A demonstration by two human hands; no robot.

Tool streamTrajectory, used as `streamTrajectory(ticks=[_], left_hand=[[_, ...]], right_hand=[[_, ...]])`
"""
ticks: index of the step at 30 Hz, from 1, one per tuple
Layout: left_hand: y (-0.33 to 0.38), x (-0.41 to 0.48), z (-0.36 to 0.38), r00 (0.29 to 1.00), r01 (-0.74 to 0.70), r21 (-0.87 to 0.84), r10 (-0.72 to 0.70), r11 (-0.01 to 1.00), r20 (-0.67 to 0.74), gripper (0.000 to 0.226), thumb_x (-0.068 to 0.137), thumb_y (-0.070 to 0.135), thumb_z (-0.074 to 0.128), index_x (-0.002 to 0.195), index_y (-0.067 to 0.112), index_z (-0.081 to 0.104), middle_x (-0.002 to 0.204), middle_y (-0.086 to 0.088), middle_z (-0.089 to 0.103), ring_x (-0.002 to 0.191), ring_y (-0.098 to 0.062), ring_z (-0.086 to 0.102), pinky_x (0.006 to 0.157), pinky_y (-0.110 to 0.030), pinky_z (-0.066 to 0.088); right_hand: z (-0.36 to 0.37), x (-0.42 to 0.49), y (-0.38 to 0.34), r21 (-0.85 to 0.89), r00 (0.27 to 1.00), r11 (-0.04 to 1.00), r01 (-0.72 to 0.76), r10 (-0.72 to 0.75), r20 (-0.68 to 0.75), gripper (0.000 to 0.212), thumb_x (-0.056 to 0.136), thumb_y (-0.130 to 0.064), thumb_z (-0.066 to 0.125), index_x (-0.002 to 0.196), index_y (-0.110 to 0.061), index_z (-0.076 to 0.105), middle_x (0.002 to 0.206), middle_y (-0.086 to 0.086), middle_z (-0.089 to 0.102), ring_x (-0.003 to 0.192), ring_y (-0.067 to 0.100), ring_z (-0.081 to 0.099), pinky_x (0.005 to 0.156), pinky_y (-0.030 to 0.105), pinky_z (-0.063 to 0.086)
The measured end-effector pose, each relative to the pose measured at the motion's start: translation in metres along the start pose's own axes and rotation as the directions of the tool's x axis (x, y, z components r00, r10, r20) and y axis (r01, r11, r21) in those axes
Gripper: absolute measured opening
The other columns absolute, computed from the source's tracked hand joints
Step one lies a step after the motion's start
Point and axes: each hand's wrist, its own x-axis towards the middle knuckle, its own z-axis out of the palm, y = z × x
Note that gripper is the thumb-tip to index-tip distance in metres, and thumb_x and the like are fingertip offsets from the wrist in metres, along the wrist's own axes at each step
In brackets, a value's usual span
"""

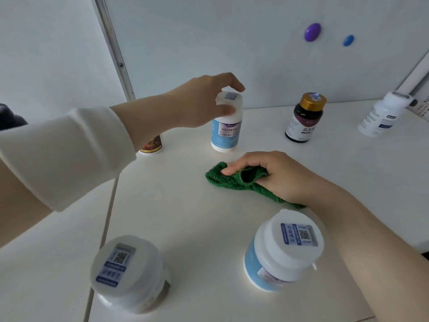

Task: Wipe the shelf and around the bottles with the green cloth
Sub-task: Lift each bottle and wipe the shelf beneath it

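Item 1: green cloth [234, 180]. It is lying bunched on the white shelf [185, 217], with its long axis running from the far left to the near right. Its free end is pointing toward the blue-labelled bottle [226, 129] and its other end is passing under my wrist. My right grip [278, 175] is closing on it, fingers curled into the folds and pressing it to the shelf.

Item 2: blue-labelled bottle, white, standing roughly upright just beyond the cloth. My left grip [204, 101] is pinching its white cap from above, thumb on the near side and fingers over the far side. I cannot tell whether its base is touching the shelf. Its label is carrying Chinese writing that is too blurred to read.

Item 3: dark bottle [304, 119] with a gold cap, standing at the far right. Its label is showing the characters 益生.

Item 4: white bottle [380, 117], standing at the far right edge, print unreadable.

Items 5 and 6: near-left bottle [127, 273] and near-right bottle [283, 249]. Each cap is bearing a QR-code sticker.

Item 7: brown-labelled bottle [152, 145], half hidden behind my left forearm.
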Motion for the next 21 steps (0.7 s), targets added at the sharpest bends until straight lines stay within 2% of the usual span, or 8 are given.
streamTrajectory(ticks=[4, 7, 10, 14, 16, 18, 19, 21], left_hand=[[0.003, -0.003, 0.011, 0.999, -0.03, 0.011, 0.03, 0.999, 0.017, 0.037, 0.092, 0.028, 0.049, 0.128, 0.034, 0.044, 0.123, -0.012, 0.052, 0.105, -0.029, 0.055, 0.083, -0.035, 0.042], [0.003, -0.004, 0.015, 1.0, -0.023, 0.019, 0.024, 1.0, -0.002, 0.037, 0.093, 0.025, 0.048, 0.128, 0.033, 0.043, 0.125, -0.012, 0.049, 0.108, -0.028, 0.053, 0.078, -0.029, 0.034], [0.004, -0.007, 0.016, 1.0, -0.016, 0.017, 0.016, 1.0, -0.004, 0.038, 0.093, 0.024, 0.048, 0.129, 0.034, 0.043, 0.128, -0.011, 0.049, 0.109, -0.027, 0.053, 0.078, -0.028, 0.034], [0.019, -0.021, 0.013, 0.996, 0.009, 0.088, -0.001, 0.996, -0.091, 0.04, 0.094, 0.024, 0.045, 0.133, 0.034, 0.041, 0.132, -0.009, 0.045, 0.116, -0.025, 0.049, 0.084, -0.025, 0.031], [0.039, -0.038, 0.006, 0.984, -0.031, 0.13, 0.053, 0.991, -0.169, 0.039, 0.094, 0.028, 0.044, 0.132, 0.034, 0.042, 0.133, -0.004, 0.045, 0.117, -0.019, 0.049, 0.084, -0.022, 0.031], [0.067, -0.066, 0.001, 0.974, -0.123, 0.094, 0.138, 0.988, -0.177, 0.036, 0.092, 0.036, 0.046, 0.127, 0.034, 0.046, 0.127, 0.007, 0.052, 0.113, -0.009, 0.052, 0.081, -0.017, 0.039], [0.081, -0.083, 0.001, 0.973, -0.166, 0.056, 0.172, 0.985, -0.154, 0.036, 0.089, 0.042, 0.047, 0.124, 0.034, 0.049, 0.122, 0.012, 0.056, 0.109, -0.002, 0.053, 0.081, -0.012, 0.042], [0.102, -0.121, 0.01, 0.975, -0.197, -0.009, 0.195, 0.98, -0.108, 0.045, 0.079, 0.057, 0.045, 0.119, 0.038, 0.052, 0.114, 0.021, 0.058, 0.105, 0.006, 0.052, 0.087, -0.008, 0.04]], right_hand=[[-0.002, -0.018, 0.003, 0.03, 1.0, 1.0, -0.007, 0.007, -0.007, 0.064, 0.076, 0.018, 0.043, 0.105, -0.034, 0.065, 0.113, -0.02, 0.06, 0.114, -0.004, 0.051, 0.097, 0.002, 0.034], [-0.004, -0.03, 0.006, 0.035, 1.0, 0.999, -0.021, 0.022, -0.015, 0.066, 0.074, 0.019, 0.042, 0.102, -0.037, 0.064, 0.117, -0.018, 0.061, 0.117, -0.002, 0.051, 0.102, 0.01, 0.035], [-0.004, -0.037, 0.009, 0.03, 0.999, 0.999, -0.032, 0.033, -0.033, 0.064, 0.075, 0.018, 0.046, 0.102, -0.036, 0.065, 0.122, -0.014, 0.062, 0.118, 0.002, 0.052, 0.104, 0.017, 0.037], [-0.002, -0.039, 0.012, -0.024, 0.999, 0.999, -0.033, 0.032, -0.036, 0.053, 0.079, 0.008, 0.06, 0.105, -0.038, 0.065, 0.116, -0.023, 0.059, 0.114, -0.004, 0.051, 0.093, -0.002, 0.033], [-0.001, -0.039, 0.013, -0.046, 0.999, 0.998, -0.033, 0.031, -0.043, 0.05, 0.081, 0.005, 0.059, 0.107, -0.037, 0.065, 0.117, -0.021, 0.06, 0.11, -0.005, 0.05, 0.086, -0.008, 0.031], [0.0, -0.043, 0.012, -0.045, 0.998, 0.999, -0.025, 0.022, -0.054, 0.047, 0.083, 0.004, 0.057, 0.106, -0.036, 0.065, 0.119, -0.016, 0.062, 0.11, 0.0, 0.053, 0.085, -0.004, 0.034], [0.0, -0.046, 0.011, -0.04, 0.998, 0.999, -0.02, 0.017, -0.066, 0.045, 0.083, 0.003, 0.056, 0.106, -0.034, 0.066, 0.116, -0.016, 0.063, 0.108, 0.003, 0.055, 0.083, -0.003, 0.036], [0.001, -0.057, 0.008, -0.039, 0.995, 0.999, -0.019, 0.016, -0.096, 0.041, 0.085, 0.003, 0.053, 0.104, -0.03, 0.067, 0.096, -0.022, 0.062, 0.092, 0.002, 0.058, 0.071, -0.007, 0.036]])
